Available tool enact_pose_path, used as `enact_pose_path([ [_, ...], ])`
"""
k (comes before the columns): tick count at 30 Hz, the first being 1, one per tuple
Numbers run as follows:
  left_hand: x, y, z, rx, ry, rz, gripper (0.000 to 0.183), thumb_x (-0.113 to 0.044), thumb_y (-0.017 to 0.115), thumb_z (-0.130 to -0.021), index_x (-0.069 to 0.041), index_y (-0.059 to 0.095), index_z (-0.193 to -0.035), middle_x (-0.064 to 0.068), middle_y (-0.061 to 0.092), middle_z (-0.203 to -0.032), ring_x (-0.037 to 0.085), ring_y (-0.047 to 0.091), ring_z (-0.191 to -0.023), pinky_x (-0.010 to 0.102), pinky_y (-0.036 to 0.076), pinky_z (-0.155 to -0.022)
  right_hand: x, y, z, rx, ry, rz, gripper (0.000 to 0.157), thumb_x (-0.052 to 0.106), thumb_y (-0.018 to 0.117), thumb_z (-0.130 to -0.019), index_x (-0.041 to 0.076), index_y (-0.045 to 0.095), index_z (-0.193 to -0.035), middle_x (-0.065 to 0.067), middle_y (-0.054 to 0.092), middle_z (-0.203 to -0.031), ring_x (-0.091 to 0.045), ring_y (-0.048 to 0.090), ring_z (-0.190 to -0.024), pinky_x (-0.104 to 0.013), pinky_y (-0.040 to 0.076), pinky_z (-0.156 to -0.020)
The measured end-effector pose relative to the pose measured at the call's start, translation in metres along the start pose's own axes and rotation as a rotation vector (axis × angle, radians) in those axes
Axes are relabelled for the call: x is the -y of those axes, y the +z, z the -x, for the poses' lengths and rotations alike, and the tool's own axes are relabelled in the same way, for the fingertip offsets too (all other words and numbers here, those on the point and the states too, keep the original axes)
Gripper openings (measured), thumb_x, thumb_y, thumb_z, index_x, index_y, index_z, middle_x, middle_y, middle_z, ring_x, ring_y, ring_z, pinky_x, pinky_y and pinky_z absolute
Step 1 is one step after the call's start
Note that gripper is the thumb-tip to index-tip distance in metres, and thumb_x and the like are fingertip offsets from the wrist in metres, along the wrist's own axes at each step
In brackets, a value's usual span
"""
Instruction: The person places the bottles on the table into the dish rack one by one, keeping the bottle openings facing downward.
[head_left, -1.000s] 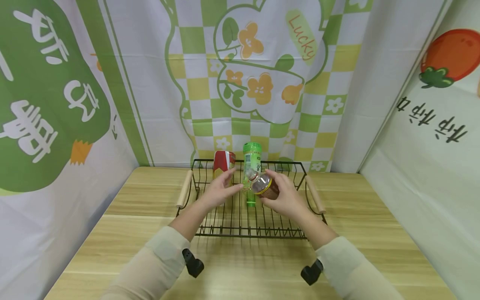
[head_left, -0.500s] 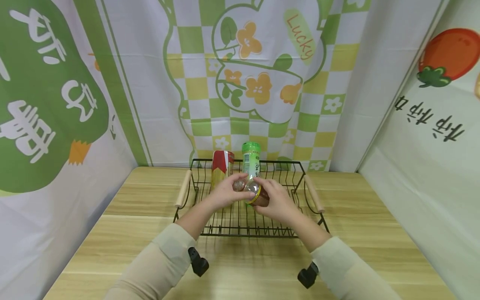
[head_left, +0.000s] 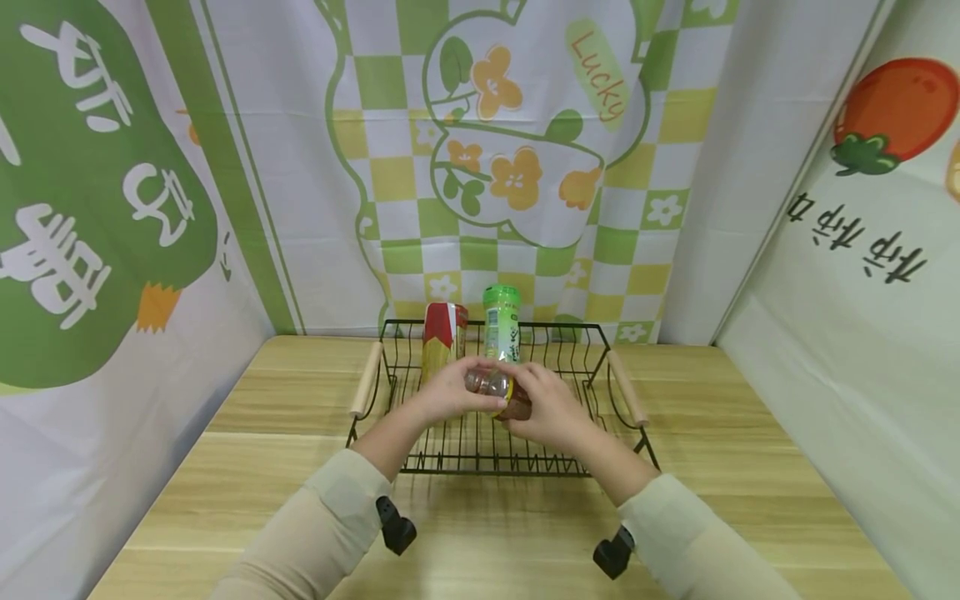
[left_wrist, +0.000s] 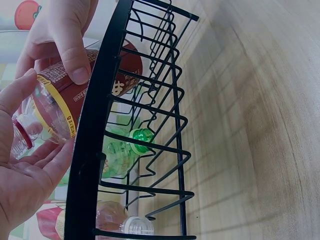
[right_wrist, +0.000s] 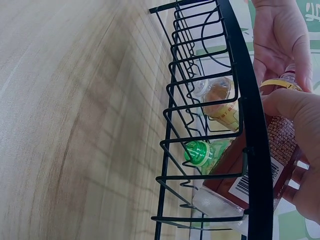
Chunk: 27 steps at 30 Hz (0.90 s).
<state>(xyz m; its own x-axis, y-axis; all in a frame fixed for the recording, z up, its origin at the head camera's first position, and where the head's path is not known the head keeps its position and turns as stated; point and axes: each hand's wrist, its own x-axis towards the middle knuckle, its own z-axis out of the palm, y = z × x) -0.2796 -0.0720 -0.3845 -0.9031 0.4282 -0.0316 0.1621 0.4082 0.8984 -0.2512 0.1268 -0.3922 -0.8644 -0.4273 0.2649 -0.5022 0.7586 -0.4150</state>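
Observation:
In the head view my right hand [head_left: 546,406] grips a clear plastic bottle [head_left: 489,384] with a brown label and a yellow band, lying tilted above the rack. My left hand [head_left: 456,390] curls round its neck end, thumb and fingertips at the yellow band, as the left wrist view shows on the bottle [left_wrist: 75,97]. Behind the hands, a green-labelled bottle [head_left: 501,321] and a red-and-gold bottle [head_left: 444,329] stand in the black wire rack [head_left: 525,473]. Both are cap-down: a green cap [left_wrist: 142,140] and a clear cap [left_wrist: 139,226] show between the wires.
Wooden handles [head_left: 367,379] [head_left: 628,390] flank the rack on both sides. It stands on a wood-grain table [head_left: 495,542]. Printed curtains [head_left: 517,183] hang behind and at both sides.
My left hand has come from beside the bottle to close round its neck end. My right hand has brought the bottle leftward and slightly down between both hands.

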Motion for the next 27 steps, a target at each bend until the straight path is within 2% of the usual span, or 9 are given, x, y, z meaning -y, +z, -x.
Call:
enact_pose_path([
  [5, 0.001, 0.001, 0.001, -0.014, 0.005, 0.003, 0.064, -0.029, 0.08, -0.082, -0.013, 0.053, -0.138, 0.01, 0.061, -0.129, 0.029, 0.06, -0.114, 0.039, 0.056, -0.086, -0.001, 0.0, -0.001, -0.002, -0.022, 0.017, 0.081, 0.023, 0.081, -0.077, 0.023, 0.043, -0.148, -0.01, 0.057, -0.126, -0.027, 0.055, -0.11, -0.055, 0.044, -0.098],
  [13, 0.004, 0.003, 0.002, -0.056, 0.003, 0.04, 0.066, -0.029, 0.08, -0.082, -0.013, 0.052, -0.139, 0.011, 0.059, -0.133, 0.03, 0.059, -0.118, 0.041, 0.056, -0.088, -0.002, -0.002, -0.001, -0.009, -0.038, 0.001, 0.084, 0.023, 0.081, -0.078, 0.018, 0.039, -0.151, -0.016, 0.052, -0.138, -0.036, 0.052, -0.124, -0.061, 0.041, -0.103],
  [17, 0.008, 0.003, 0.003, -0.097, -0.006, 0.062, 0.065, -0.028, 0.08, -0.081, -0.013, 0.052, -0.138, 0.013, 0.059, -0.133, 0.03, 0.06, -0.116, 0.04, 0.057, -0.087, -0.004, -0.005, -0.001, -0.039, 0.009, -0.057, 0.084, 0.025, 0.082, -0.079, 0.018, 0.038, -0.151, -0.014, 0.049, -0.143, -0.038, 0.047, -0.13, -0.06, 0.042, -0.104],
  [22, 0.013, 0.003, 0.003, -0.186, -0.017, 0.092, 0.065, -0.027, 0.08, -0.081, -0.013, 0.053, -0.138, 0.016, 0.059, -0.131, 0.033, 0.06, -0.114, 0.041, 0.057, -0.083, -0.004, -0.011, 0.0, -0.099, 0.085, -0.19, 0.083, 0.022, 0.081, -0.081, 0.018, 0.037, -0.151, -0.016, 0.045, -0.147, -0.04, 0.042, -0.135, -0.061, 0.04, -0.105],
  [27, 0.016, 0.002, 0.002, -0.286, -0.021, 0.112, 0.067, -0.03, 0.08, -0.081, -0.012, 0.052, -0.14, 0.013, 0.055, -0.138, 0.036, 0.056, -0.121, 0.047, 0.054, -0.093, -0.008, -0.011, 0.002, -0.144, 0.168, -0.3, 0.079, 0.022, 0.076, -0.085, 0.015, 0.035, -0.152, -0.018, 0.038, -0.152, -0.04, 0.037, -0.139, -0.063, 0.035, -0.109],
])
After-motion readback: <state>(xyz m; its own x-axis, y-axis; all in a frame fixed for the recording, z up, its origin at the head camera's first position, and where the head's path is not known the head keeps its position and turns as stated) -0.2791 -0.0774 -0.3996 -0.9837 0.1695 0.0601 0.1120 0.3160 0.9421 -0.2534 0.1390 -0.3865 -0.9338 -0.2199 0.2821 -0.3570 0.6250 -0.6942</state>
